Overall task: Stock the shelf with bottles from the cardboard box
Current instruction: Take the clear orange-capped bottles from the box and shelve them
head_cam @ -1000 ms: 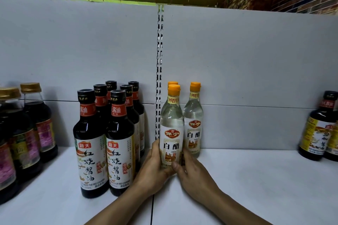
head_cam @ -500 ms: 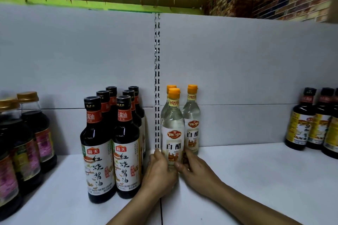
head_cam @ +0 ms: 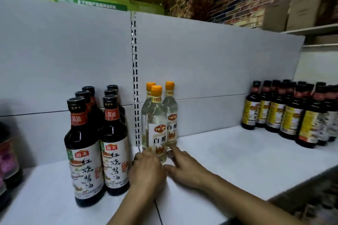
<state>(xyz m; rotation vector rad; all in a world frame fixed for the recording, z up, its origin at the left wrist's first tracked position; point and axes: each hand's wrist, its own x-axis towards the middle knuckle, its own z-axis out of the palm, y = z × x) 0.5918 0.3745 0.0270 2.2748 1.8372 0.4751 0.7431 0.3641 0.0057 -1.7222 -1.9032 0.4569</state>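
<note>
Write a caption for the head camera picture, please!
Both hands settle the front clear vinegar bottle on the shelf.

Three clear vinegar bottles (head_cam: 157, 126), orange caps, upright on white shelf (head_cam: 228, 153); front one possibly hand-touched.

Both bare forearms reach forward from the lower edge of the view, converging toward the middle of the shelf. The left hand (head_cam: 146, 170) is seen from the back, its fingers curled forward and pressed close together, knuckles up, though whether the fingertips grip anything is hidden behind the hand itself. The right hand (head_cam: 184, 167) lies just beside it, palm down and loose, index finger stretched forward and thumb pointing inward toward the left hand, the two almost touching.
</note>
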